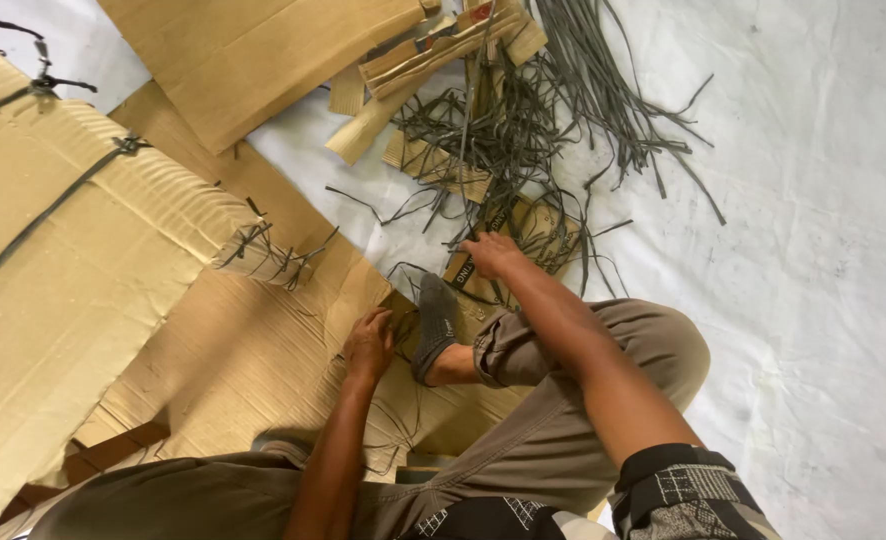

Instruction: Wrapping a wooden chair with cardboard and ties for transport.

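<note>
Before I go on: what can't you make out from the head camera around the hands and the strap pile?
- Left hand: fingers curl down onto the flat cardboard; whether they pinch a strap is hidden.
- Right hand: fingertips lie among the grey straps; any grip is unclear.
- Socked foot: covers the cardboard beneath it.
- Strapped cardboard bundle: cut off by the left edge.
- Cardboard scraps: partly buried under straps, cut off by the top edge.
</note>
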